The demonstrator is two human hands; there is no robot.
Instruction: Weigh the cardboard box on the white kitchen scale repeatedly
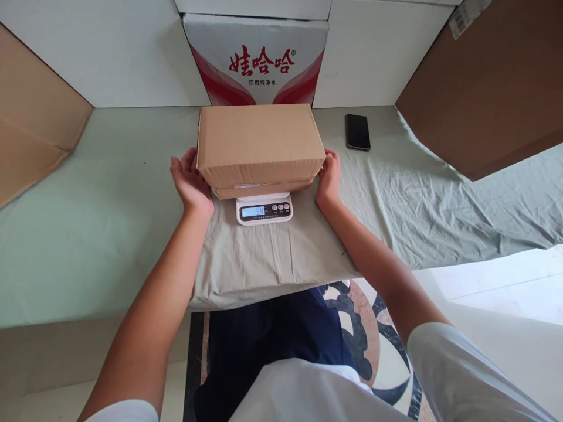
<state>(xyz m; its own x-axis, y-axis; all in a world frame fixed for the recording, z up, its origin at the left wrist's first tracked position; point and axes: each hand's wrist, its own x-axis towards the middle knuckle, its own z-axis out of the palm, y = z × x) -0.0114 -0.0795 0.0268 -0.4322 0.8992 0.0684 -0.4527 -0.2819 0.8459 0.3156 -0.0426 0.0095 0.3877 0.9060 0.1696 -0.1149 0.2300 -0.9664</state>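
Cardboard box (261,140) sits over a white scale (265,210), between the left fingers (189,158) and right fingers (331,156); whether these grasp it or merely rest alongside, one cannot tell.

Homelike room, exact kind unclear, patterned floor (367,316), cloth-covered table (109,234), brown cardboard (492,88) and white panels (127,47) around it

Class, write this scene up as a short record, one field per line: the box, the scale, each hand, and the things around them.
Box: brown, above the scale, hiding its top
Scale: white, display lit
Left hand: at the box's left side
Right hand: at the box's right side
Phone: on the cloth, beyond the right hand
Behind: white-and-red carton
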